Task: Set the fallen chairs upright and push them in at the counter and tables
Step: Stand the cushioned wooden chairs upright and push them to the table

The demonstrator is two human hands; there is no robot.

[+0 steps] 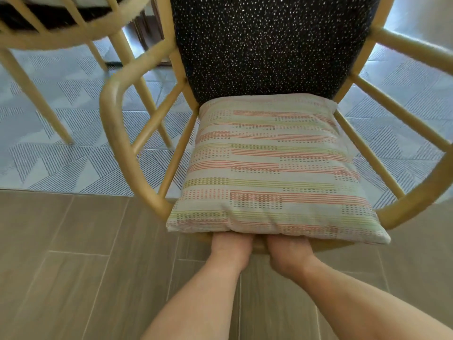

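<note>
Watching left hand [231, 244], right hand [288, 250] tucked under cushion [269, 168] on chair [115, 114] | fingers hidden, I can't tell grip

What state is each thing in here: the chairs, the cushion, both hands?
Chair: appears upright, seat facing up.
Cushion: on the chair, leaning against its back, near edge covering the fingers.
Left hand: on the chair's top rail, fingers hidden under the cushion, grip cannot be judged.
Right hand: the same, close beside the left.
Second chair: standing on its legs on the floor.
</note>
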